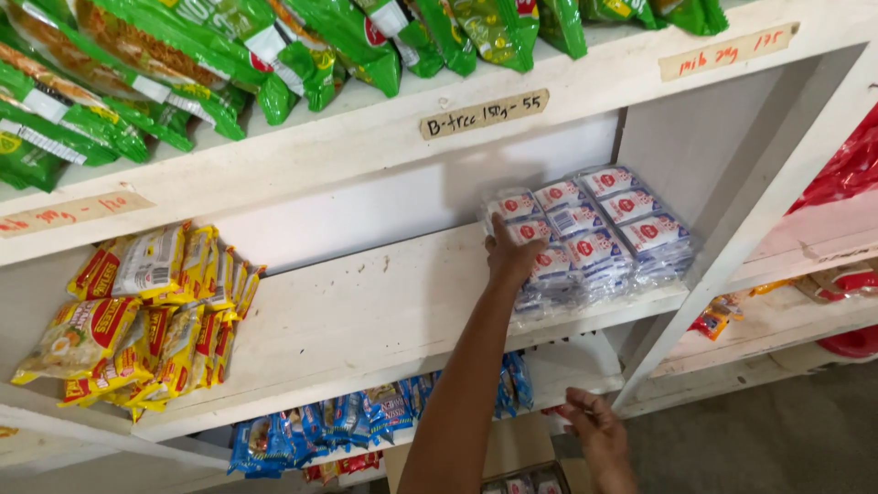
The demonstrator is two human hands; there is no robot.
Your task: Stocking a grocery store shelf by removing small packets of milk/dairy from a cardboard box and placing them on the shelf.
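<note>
My left hand reaches up to the middle shelf and grips the left edge of a stack of white packets with red and blue print, wrapped in clear plastic. The stack fills the right end of that shelf, against the upright post. My right hand hangs low, fingers loosely apart and holding nothing, just above an open cardboard box that has more of the same white packets inside.
Yellow noodle packets lie stacked at the left of the middle shelf. Green snack bags line the top shelf. Blue packets sit on the lower shelf. A white upright post divides off shelves at the right with red items.
</note>
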